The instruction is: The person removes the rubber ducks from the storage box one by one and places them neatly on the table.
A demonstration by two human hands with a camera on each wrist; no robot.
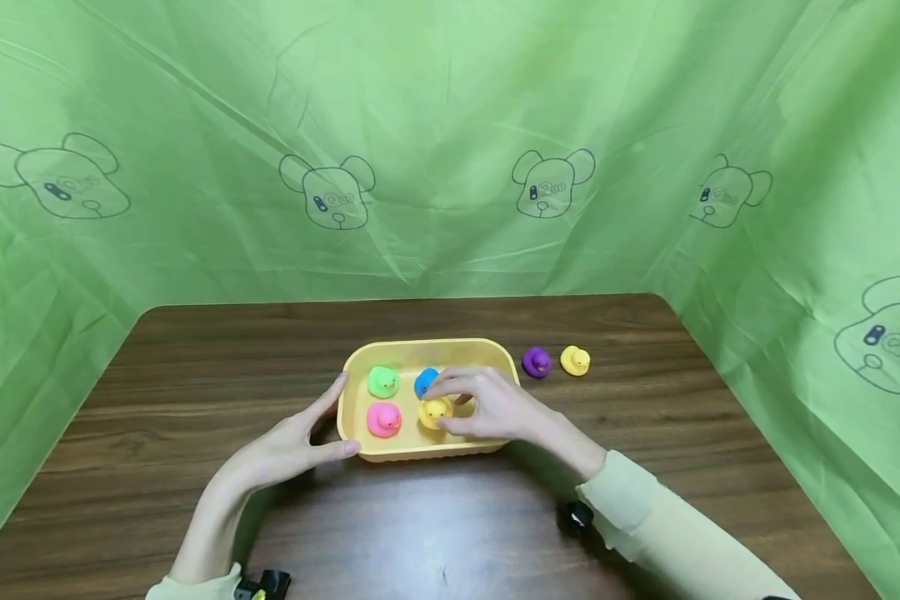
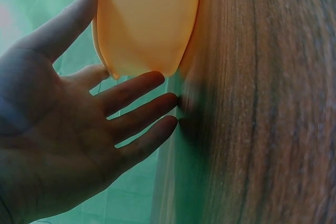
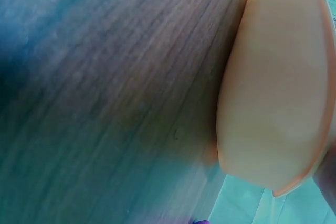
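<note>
A yellow plastic tray (image 1: 450, 352) stands on the table, holding a green rubber duck (image 1: 382, 382), a pink duck (image 1: 383, 420), a blue duck (image 1: 423, 382) and a yellow duck (image 1: 434, 412). My right hand (image 1: 487, 404) reaches over the tray's right side and pinches the yellow duck between thumb and fingers, partly covering the blue one. At the left end, my left hand (image 1: 292, 437) rests against the rim, thumb at the near corner and fingers spread. From the left wrist, that hand (image 2: 79, 108) shows straight fingers by the tray's end wall (image 2: 149, 24).
Right of the tray, a purple duck (image 1: 536, 362) and a second yellow duck (image 1: 575, 360) sit on the dark wooden table (image 1: 217, 375). A green curtain (image 1: 442, 250) hangs behind and around the table. The right wrist view shows mostly the tray's outer wall (image 3: 273, 87).
</note>
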